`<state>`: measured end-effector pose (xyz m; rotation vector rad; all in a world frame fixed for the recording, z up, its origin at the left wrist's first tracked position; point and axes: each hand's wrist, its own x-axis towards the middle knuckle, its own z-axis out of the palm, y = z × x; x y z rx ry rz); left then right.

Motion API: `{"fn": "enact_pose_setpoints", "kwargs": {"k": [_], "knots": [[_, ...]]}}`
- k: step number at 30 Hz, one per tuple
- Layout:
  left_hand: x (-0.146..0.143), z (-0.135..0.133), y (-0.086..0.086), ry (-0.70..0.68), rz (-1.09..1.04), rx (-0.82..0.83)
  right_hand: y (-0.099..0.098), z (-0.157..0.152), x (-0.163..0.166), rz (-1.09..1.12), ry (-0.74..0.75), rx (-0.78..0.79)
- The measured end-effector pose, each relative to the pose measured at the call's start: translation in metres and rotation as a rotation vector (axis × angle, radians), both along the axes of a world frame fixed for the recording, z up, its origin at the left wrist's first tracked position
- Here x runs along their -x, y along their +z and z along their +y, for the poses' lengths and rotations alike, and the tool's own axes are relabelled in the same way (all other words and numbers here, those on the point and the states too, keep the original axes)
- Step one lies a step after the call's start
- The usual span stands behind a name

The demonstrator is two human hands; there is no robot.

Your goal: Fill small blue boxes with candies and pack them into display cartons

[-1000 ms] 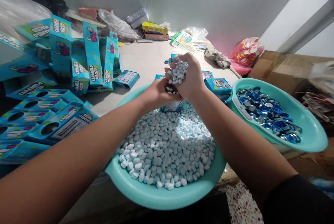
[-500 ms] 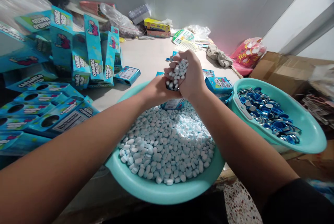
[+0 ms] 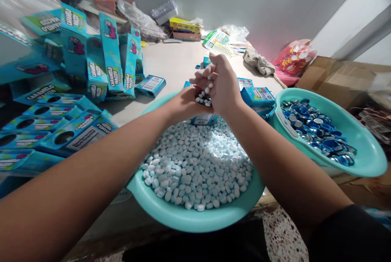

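Observation:
My left hand is wrapped round a small blue candy box, held above the far part of a turquoise basin. White and pale blue oval candies fill the basin. My right hand is cupped and tilted just over the box's top, its fingers curled, with a few candies at the palm and fingers. Several candies lie at the box's opening, between the two hands. The box's upper sides are mostly hidden by my fingers.
Empty-looking blue boxes with round holes lie at the left, taller boxes behind them. A second turquoise basin at the right holds blue and silver caps. A grey cloth and a cardboard carton are farther back.
The heap of candies in my right hand has shrunk to a few, dropping toward the box's opening. My left hand keeps its hold on the box. The view has shifted slightly.

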<state>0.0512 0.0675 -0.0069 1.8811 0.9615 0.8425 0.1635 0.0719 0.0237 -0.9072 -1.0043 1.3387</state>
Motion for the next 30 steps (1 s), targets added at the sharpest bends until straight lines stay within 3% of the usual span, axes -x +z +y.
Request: {"fn": "enact_pose_setpoints", "kwargs": {"k": [7,11,14,16,23,30], "knots": [[0.010,0.001,-0.004,0.053,0.157,-0.024,0.002,0.003,-0.008,-0.288,0.068,-0.116],[0.016,-0.001,-0.001,0.127,0.213,-0.040,0.008,0.005,-0.027,-0.803,0.013,-0.234],[0.018,-0.003,0.001,0.184,0.214,-0.087,0.014,0.001,-0.041,-1.235,-0.008,-0.189],[0.018,-0.004,0.001,0.246,0.196,-0.105,0.017,-0.004,-0.046,-1.376,-0.015,-0.157],[0.021,-0.004,-0.004,0.245,0.189,-0.203,0.014,-0.007,-0.037,-1.560,-0.056,-0.161],[0.021,-0.006,-0.003,0.227,0.137,-0.178,0.011,-0.005,-0.045,-1.489,-0.099,-0.215]]}}
